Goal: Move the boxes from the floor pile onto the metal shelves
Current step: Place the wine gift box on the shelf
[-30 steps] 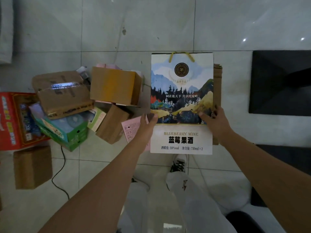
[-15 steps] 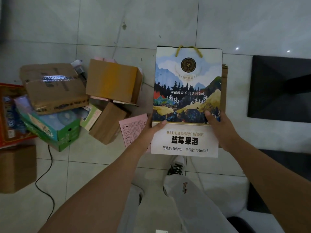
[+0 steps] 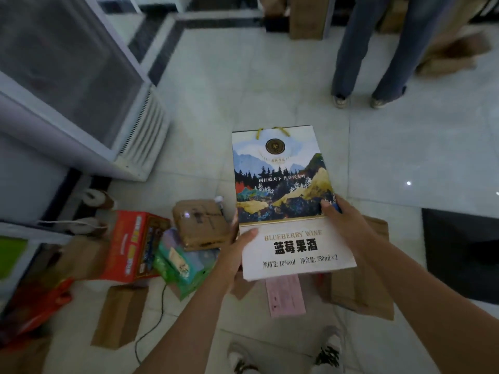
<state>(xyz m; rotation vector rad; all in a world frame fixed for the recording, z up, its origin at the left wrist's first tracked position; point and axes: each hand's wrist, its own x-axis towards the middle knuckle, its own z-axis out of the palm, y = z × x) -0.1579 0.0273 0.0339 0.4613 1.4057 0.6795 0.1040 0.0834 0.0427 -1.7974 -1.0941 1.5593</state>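
Note:
I hold a flat blueberry wine gift box [image 3: 286, 195] with a mountain picture and yellow cord handle, lifted above the floor. My left hand [image 3: 237, 252] grips its lower left edge with the thumb on the front. My right hand [image 3: 343, 220] grips the right edge. Below and left lies the floor pile: a taped brown carton [image 3: 201, 225], a green and blue box [image 3: 181, 261], a red box [image 3: 132, 245], a flat brown box [image 3: 120, 315] and a pink box [image 3: 286, 295].
A white glass-fronted cabinet [image 3: 81, 98] stands at the left. Another person's legs in jeans [image 3: 370, 49] stand at the upper right, with brown cartons [image 3: 306, 16] behind. A black mat [image 3: 461, 252] lies at the right. A black cable [image 3: 151, 327] runs across the tiles.
The view has swung up and turned, bringing the cabinet and the other person into sight. The wine box has risen with both hands and now covers part of the pile.

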